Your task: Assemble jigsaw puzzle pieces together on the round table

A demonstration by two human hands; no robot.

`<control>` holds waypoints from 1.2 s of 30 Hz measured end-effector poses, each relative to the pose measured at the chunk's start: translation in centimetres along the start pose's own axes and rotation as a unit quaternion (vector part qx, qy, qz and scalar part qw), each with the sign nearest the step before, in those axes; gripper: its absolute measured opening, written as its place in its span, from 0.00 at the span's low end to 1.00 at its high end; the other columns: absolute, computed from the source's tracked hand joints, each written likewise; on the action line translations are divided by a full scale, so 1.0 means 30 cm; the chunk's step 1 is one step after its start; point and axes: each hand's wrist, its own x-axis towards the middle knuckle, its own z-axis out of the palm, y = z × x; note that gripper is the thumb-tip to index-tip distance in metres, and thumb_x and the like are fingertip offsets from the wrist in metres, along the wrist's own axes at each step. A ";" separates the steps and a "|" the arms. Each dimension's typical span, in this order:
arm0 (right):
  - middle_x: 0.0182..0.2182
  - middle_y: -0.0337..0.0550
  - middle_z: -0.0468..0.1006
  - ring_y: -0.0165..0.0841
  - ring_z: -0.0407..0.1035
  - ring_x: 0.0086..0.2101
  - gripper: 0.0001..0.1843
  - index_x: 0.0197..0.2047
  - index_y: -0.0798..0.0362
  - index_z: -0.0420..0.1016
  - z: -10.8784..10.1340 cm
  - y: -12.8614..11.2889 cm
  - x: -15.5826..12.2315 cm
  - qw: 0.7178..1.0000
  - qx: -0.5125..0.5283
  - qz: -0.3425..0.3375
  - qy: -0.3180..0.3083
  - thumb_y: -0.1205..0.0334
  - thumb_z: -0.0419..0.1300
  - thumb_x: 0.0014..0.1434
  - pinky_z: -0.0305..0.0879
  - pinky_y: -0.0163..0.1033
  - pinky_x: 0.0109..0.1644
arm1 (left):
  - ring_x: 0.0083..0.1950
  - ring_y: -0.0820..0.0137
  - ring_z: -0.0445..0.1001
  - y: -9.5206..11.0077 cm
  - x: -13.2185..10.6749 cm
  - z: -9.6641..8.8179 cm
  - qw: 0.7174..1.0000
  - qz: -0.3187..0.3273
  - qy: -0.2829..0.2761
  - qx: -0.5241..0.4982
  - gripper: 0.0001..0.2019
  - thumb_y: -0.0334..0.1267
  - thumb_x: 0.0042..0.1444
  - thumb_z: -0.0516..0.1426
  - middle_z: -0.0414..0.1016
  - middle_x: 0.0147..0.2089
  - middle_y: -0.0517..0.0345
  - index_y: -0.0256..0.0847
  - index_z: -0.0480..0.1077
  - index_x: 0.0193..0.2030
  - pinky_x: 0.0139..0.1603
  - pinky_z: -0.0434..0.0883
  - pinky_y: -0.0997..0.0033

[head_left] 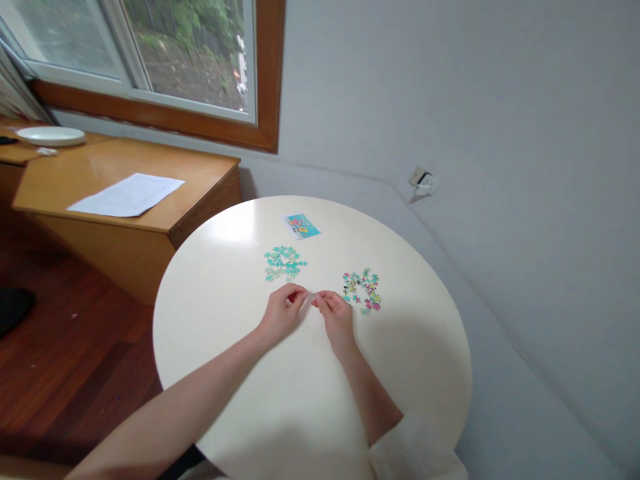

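Over the middle of a round white table [225,353], my left hand [284,307] and my right hand [336,317] meet fingertip to fingertip. Both are closed in a pinch around a small pale puzzle piece [311,296], mostly covered by the fingers. Just beyond my left hand lies a loose cluster of teal and light green puzzle pieces [283,262]. Beside my right hand spreads a second pile of multicoloured puzzle pieces [369,285], with pink, yellow and teal among them. Farther back rests a small teal picture card [302,226] with cartoon figures on it.
A wooden cabinet [200,170] stands at the left, bearing a white paper sheet [129,195] and a white dish [51,137]. The wall [450,87] closes off the right and back, with a socket and plug [423,181]. A window [190,53] is at upper left.
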 end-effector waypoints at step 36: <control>0.24 0.40 0.78 0.30 0.71 0.26 0.11 0.28 0.53 0.73 0.011 -0.005 -0.003 1.000 0.018 -0.007 -0.003 0.57 0.65 0.41 0.67 0.37 0.35 | 0.29 0.67 0.75 0.032 0.023 -0.017 0.961 -0.170 -0.037 -0.213 0.18 0.50 0.37 0.65 0.77 0.25 0.54 0.36 0.73 0.27 0.36 0.70 0.67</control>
